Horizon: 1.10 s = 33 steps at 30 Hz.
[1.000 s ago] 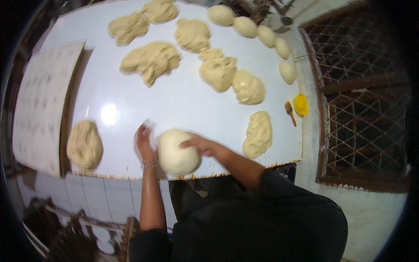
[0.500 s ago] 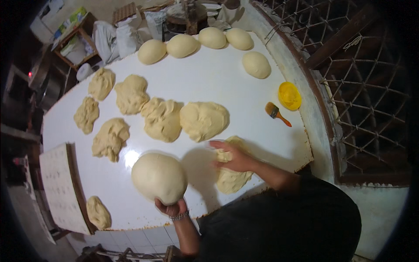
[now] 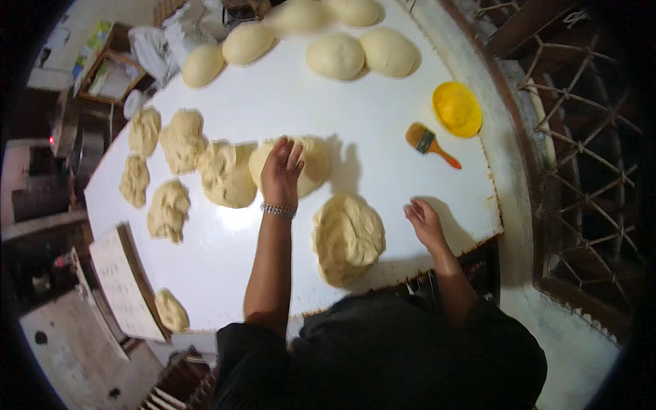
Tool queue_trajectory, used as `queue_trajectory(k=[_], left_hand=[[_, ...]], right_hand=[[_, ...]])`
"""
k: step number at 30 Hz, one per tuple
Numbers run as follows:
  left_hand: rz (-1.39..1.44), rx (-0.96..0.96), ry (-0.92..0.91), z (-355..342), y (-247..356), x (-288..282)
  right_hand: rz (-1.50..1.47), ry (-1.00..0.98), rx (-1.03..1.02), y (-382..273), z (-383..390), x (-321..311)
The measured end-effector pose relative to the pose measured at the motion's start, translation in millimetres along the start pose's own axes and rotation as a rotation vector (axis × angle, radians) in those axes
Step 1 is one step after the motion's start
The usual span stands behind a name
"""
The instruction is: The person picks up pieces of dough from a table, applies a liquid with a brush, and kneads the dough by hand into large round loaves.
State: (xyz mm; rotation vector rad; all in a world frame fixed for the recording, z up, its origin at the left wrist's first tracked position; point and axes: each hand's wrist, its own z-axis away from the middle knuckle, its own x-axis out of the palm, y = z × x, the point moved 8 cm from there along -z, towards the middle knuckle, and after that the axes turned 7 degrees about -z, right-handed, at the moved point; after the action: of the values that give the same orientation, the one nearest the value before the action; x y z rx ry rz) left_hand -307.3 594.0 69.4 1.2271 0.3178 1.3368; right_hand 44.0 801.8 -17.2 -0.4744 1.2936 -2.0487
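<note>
My left hand [image 3: 281, 171] hovers, fingers stretched and slightly apart, over a lumpy mound of dough [image 3: 311, 164]; nothing is in it. My right hand [image 3: 426, 224] is raised near the table's right front edge, loosely bent fingers apart and empty. Between the hands, closer to me, lies a flattened, creased piece of dough [image 3: 348, 239]. At the far side, a smooth dough ball [image 3: 335, 56] rests against another smooth ball [image 3: 389, 52]. Behind them stands a row of more smooth balls [image 3: 248, 44], one of them blurred.
Several rough dough pieces [image 3: 229, 176] lie on the left of the white table [image 3: 389, 137]. A yellow bowl [image 3: 456, 109] and a brush [image 3: 430, 143] with an orange handle sit at the right. A board [image 3: 123, 283] stands at the left edge; a metal lattice [image 3: 581, 137] borders the right.
The big smooth dough ball has left my left hand and sits among the far balls. My left hand has moved forward; my right hand has come off the creased dough and moved right. The view has shifted.
</note>
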Motion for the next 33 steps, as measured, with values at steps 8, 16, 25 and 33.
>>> queue_trajectory(k=[8, 16, 25, 33], left_hand=[[-0.476, -0.297, 0.290, 275.8, -75.2, -174.9], [0.337, -0.160, -0.274, 284.2, 16.7, -143.1], [0.148, 0.124, 0.042, 387.2, 21.4, -357.1], [-0.562, 0.137, 0.698, 437.5, 12.5, -443.5]], right_hand=[[0.302, -0.292, -0.294, -43.7, 6.2, 219.2], [0.816, -0.968, -0.781, -216.9, 255.0, 365.1], [0.777, -0.946, -0.772, -80.3, 383.5, 436.4], [0.414, -0.466, -0.130, 51.8, 280.7, 429.0]])
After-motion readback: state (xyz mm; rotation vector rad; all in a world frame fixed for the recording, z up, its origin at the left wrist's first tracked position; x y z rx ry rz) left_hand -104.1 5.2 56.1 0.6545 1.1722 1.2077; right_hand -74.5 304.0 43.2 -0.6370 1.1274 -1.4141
